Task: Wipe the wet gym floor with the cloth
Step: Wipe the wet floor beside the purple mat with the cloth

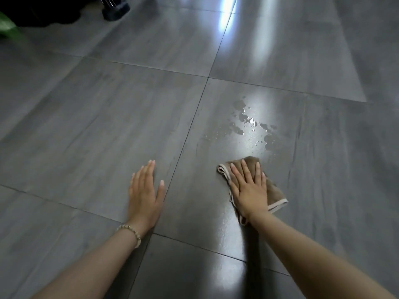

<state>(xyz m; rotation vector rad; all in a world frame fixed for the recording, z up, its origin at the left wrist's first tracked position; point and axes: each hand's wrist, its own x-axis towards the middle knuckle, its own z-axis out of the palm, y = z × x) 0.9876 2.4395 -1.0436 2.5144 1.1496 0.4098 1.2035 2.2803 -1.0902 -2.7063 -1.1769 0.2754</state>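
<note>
A brown cloth (275, 192) with a pale hem lies crumpled on the grey tiled floor (108, 126). My right hand (250, 188) presses flat on it, fingers straight and spread. Just beyond the cloth, a patch of water drops and small puddles (252, 124) glistens on the same tile. My left hand (145, 195) rests flat on the neighbouring tile to the left, fingers straight, holding nothing. A bead bracelet sits on the left wrist.
A dark dumbbell (115, 9) and other black gym gear (43, 11) stand at the far left, with something green (8, 26) at the left edge. Bright light reflections streak the tiles at the far right.
</note>
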